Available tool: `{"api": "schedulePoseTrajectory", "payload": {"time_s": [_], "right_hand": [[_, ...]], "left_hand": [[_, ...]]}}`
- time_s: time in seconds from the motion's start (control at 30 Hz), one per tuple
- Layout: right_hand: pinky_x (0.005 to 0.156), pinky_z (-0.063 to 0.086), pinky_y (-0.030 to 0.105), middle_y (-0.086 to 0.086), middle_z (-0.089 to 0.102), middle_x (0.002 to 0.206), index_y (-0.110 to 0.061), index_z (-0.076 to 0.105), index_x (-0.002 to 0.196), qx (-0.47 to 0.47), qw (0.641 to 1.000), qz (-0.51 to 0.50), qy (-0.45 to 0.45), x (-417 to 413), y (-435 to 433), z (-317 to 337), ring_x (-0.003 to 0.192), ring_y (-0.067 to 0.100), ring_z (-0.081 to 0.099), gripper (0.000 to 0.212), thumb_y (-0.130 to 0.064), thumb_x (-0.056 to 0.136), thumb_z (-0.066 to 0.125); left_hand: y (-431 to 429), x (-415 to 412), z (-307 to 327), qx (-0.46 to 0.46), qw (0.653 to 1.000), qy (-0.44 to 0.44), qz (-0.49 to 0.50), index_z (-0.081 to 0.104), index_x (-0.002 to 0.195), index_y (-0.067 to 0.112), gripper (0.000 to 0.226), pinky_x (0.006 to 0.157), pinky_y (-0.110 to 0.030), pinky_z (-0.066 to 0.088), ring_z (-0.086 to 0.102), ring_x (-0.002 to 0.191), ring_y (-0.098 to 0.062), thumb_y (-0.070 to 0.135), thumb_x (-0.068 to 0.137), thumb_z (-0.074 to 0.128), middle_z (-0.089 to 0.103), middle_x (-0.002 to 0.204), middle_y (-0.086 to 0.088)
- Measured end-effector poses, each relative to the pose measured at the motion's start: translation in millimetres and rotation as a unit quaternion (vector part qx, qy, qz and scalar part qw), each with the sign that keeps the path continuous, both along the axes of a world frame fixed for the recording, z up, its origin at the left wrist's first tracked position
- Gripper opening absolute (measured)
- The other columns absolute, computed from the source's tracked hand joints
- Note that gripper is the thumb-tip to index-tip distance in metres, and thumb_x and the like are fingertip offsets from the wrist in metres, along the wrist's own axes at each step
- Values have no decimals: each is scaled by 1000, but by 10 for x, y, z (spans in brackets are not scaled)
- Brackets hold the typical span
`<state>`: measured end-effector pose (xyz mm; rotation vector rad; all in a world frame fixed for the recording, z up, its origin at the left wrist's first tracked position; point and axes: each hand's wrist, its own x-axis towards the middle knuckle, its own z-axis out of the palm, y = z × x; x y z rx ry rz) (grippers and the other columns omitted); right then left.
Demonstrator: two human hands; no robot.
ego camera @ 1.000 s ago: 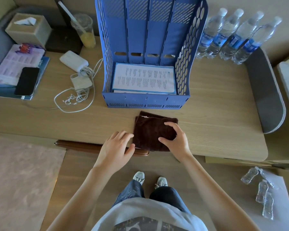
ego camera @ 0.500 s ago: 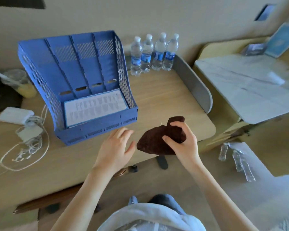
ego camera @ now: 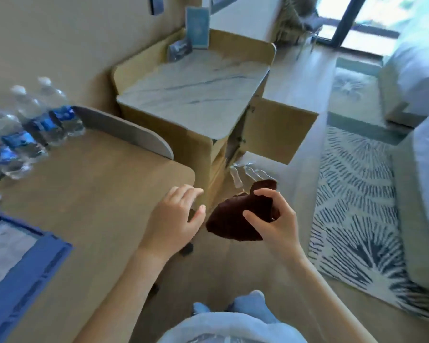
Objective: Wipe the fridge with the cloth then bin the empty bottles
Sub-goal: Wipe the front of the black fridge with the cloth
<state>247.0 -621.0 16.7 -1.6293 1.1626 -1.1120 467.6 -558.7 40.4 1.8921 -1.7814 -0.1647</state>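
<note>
Carrying the cloth [ego camera: 235,219] pinched in your right hand [ego camera: 275,226], left hand [ego camera: 176,219] spread empty, you risk treading on the empty bottles [ego camera: 245,175] beside the cabinet [ego camera: 191,105].

Single head-worn view, wide-angle, looks forward and down past worktop [ego camera: 92,174] right corner toward floor; hands [ego camera: 174,219] close below lens; frame motion-blurred.

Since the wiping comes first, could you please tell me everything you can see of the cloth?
The cloth is dark brown, soft and plush-looking, like towelling. It hangs crumpled in the air past the desk corner, above the floor, pinched in the right hand between thumb and fingers, one corner sticking up. The left hand is open beside it, not touching.
</note>
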Motion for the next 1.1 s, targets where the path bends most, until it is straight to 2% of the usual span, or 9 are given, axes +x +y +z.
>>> {"api": "schedulePoseTrajectory", "payload": {"time_s": [0.1,0.2,0.3,0.47,0.6,0.9,1.1], "right_hand": [[82,48,12,-20,68,100,-32,65,108,1,997,-79,18,-508,-32,-42,98,7,64,46,-7,75,84],[83,48,15,-17,69,99,-34,65,106,17,989,-145,20,-945,-50,-105,96,9,64,46,-6,75,84],[84,48,18,-13,69,97,-31,66,105,51,982,-182,14,-1318,-115,-200,96,12,64,43,-4,76,82],[82,47,14,-14,69,96,-33,66,104,95,974,-206,8,-1860,-434,-362,95,8,63,42,-6,76,82],[86,50,21,-19,69,95,-34,66,104,110,971,-214,-3,-2232,-855,-394,95,7,64,42,-7,76,83],[93,51,31,-15,70,104,-32,65,108,106,965,-240,-19,-2913,-1782,-424,102,11,65,43,-5,78,81],[89,49,24,-17,69,104,-35,65,107,117,959,-259,7,-3213,-2599,-667,103,8,63,43,-9,78,81]], "left_hand": [[-399,-431,-30,-6,997,-2,-82,68,118,18,31,86,-24,50,64,107,-18,30,91,65,69,117,0],[-724,-850,-109,4,989,9,-149,68,118,15,30,88,-30,56,64,104,-18,28,91,64,69,114,0],[-976,-1206,-230,22,981,9,-191,68,117,13,29,88,-33,56,63,103,-18,26,91,65,69,111,0],[-1438,-1711,-381,43,978,0,-203,68,118,13,30,88,-28,53,63,103,-17,25,91,65,69,112,1],[-1912,-2094,-402,49,976,-5,-211,67,119,13,31,86,-28,54,62,104,-16,26,92,64,68,112,1],[-3020,-2740,-421,49,970,-26,-238,66,120,13,32,87,-28,52,62,105,-17,25,91,65,68,112,1],[-3872,-3079,-663,55,957,-62,-279,66,120,11,34,91,-33,53,64,106,-20,27,90,63,69,113,-3]]}}
